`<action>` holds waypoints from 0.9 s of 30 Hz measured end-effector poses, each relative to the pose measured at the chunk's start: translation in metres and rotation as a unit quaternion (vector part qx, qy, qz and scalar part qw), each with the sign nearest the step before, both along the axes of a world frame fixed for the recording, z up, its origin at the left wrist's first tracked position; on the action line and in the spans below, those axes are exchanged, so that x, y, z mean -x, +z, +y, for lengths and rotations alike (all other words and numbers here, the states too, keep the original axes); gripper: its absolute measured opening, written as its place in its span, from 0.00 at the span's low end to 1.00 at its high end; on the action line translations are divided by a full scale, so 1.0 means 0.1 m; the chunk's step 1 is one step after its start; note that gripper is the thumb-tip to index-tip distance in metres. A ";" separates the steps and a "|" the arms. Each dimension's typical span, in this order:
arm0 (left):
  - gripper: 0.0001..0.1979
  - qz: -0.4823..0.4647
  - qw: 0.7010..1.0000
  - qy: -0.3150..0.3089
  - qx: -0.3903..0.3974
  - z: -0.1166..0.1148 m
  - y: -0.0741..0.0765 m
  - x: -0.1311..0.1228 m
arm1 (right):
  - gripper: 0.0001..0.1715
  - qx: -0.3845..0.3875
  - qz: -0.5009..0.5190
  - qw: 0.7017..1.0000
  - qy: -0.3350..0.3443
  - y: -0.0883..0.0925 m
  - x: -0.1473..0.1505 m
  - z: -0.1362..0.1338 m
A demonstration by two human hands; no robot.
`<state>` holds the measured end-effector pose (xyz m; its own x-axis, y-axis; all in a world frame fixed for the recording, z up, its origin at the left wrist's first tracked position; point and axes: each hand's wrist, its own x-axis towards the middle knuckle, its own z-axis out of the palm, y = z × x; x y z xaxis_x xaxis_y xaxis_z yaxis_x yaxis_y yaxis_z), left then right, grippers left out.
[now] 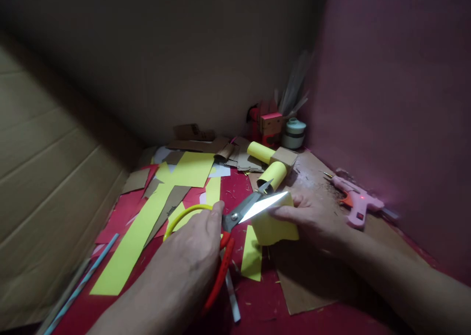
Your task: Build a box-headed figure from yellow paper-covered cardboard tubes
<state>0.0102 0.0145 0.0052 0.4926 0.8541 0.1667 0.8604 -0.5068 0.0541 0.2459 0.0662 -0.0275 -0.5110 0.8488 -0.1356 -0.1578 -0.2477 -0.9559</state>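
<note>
My left hand (193,249) grips a pair of scissors (235,217) with a yellow and a red handle loop; the blades are apart and point right. My right hand (312,217) pinches a small piece of yellow paper (274,227), which sits between the scissor blades. A cut yellow scrap (252,259) lies just below it on the red surface (257,305).
Long yellow paper strips (136,242) and brown card scraps lie left. Yellow paper rolls on a cardboard block (274,166) stand behind. A pink glue gun (355,202) lies right on a brown card sheet (312,281). Cardboard walls enclose the space; a small jar (294,133) stands in the corner.
</note>
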 end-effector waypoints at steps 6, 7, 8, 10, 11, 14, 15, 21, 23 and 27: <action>0.18 0.006 0.999 0.010 0.035 -0.01 0.10 0.01 | 0.15 0.020 0.006 0.999 0.027 0.00 -0.03 0.03; 0.18 0.012 0.999 0.009 0.032 -0.01 0.11 0.02 | 0.15 0.021 0.007 0.999 0.023 0.00 -0.03 0.03; 0.17 0.016 0.999 0.009 0.033 -0.01 0.11 0.03 | 0.15 0.022 0.005 1.000 0.019 0.01 -0.03 0.03; 0.15 0.014 0.999 0.010 0.046 -0.01 0.11 0.04 | 0.15 0.025 0.000 1.000 0.014 0.01 -0.03 0.04; 0.14 0.009 0.998 0.011 0.057 -0.01 0.10 0.05 | 0.15 0.028 0.000 1.000 0.015 0.01 -0.03 0.04; 0.13 -0.013 0.996 0.017 0.084 0.00 0.08 0.08 | 0.15 0.033 0.006 0.999 0.022 -0.01 -0.03 0.05; 0.13 -0.022 0.996 0.019 0.087 0.00 0.07 0.09 | 0.15 0.034 0.007 0.999 0.025 -0.02 -0.03 0.06; 0.16 -0.057 0.995 0.001 0.082 0.00 0.09 0.12 | 0.13 0.035 0.018 0.998 0.052 -0.06 -0.04 0.06; 0.16 -0.062 0.994 -0.006 0.089 0.00 0.11 0.12 | 0.13 0.040 0.031 0.996 0.070 -0.06 -0.04 0.05; 0.15 -0.052 0.992 -0.010 0.114 -0.01 0.17 0.13 | 0.15 0.038 0.041 0.996 0.076 -0.06 -0.04 0.05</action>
<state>-0.0026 0.0134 0.0222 0.5007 0.8653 0.0210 0.8339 -0.4887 0.2566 0.2503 0.0716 -0.0334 -0.6445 0.7499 -0.1491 -0.1895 -0.3456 -0.9191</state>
